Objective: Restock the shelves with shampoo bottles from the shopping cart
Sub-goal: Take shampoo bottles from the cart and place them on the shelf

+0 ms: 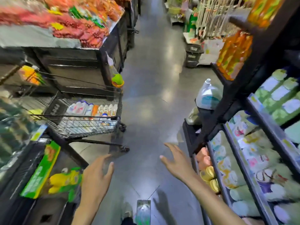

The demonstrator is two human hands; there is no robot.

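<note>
A black wire shopping cart (84, 125) stands at the left of the aisle with several white and orange shampoo bottles (92, 109) lying in its basket. The black shelves (240, 143) on the right carry rows of pale bottles and packs. My left hand (97, 177) hangs over the floor below the cart, fingers spread, holding nothing. My right hand (177, 161) reaches forward near the low end of the right shelves, fingers straight, also holding nothing. The picture is blurred by motion.
A dark display with red and orange packets (68, 21) fills the upper left. A big white jug (207, 96) sits at the shelf's end. Stacked black baskets (193, 54) stand farther down the grey aisle floor (149, 98). Green and yellow packs (53, 177) lie at the lower left.
</note>
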